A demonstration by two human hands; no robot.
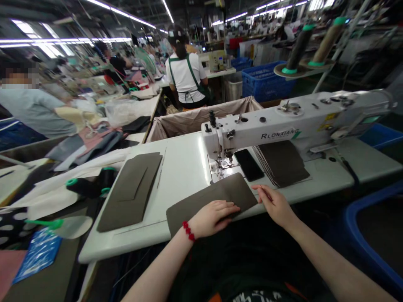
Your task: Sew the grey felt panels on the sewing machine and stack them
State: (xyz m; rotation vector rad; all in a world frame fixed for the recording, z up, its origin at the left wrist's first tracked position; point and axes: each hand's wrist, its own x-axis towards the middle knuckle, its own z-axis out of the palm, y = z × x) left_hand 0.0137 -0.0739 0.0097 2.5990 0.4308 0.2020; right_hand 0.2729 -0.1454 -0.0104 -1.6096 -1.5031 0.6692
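Observation:
A dark grey-brown fabric panel lies in front of the sewing machine, its far edge close to the needle and presser foot. My left hand, with a red bracelet at the wrist, rests flat on this panel, fingers stretched out. At the panel's right end, my right hand is closed, thumb and fingers drawn together near the edge. What those fingers hold, if anything, is too small to make out. Just beyond the right hand lie a black phone and a stack of similar panels beneath the machine arm.
More grey-brown pieces lie on the left of the white table. Black thread cones and a green-spouted bottle are farther left. A cloth-lined bin stands behind, a blue basket at right. Co-workers sit beyond.

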